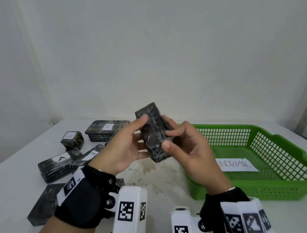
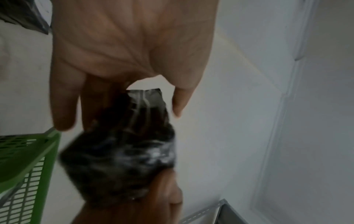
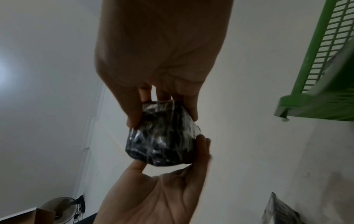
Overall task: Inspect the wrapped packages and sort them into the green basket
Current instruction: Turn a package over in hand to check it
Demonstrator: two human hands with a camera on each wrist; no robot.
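Observation:
Both hands hold one dark wrapped package [image 1: 154, 132] up above the table, between the pile and the basket. My left hand [image 1: 130, 143] grips its left side, thumb on the upper face and fingers behind. My right hand [image 1: 181, 144] pinches the right side with thumb and fingers. The same package [image 2: 122, 151] looks glossy with film in the left wrist view, and the package [image 3: 162, 136] in the right wrist view is held between both hands. The green basket [image 1: 262, 184] sits to the right, holding only a white card reading NORMAL [image 1: 236, 165].
On the left of the white table [image 1: 164, 176] lie several more dark wrapped packages: a cube labelled A [image 1: 72, 139], a flat box labelled B [image 1: 105, 130], another A package [image 1: 55, 166] and an unlabelled one [image 1: 45, 203] near the front edge. A plain wall stands behind.

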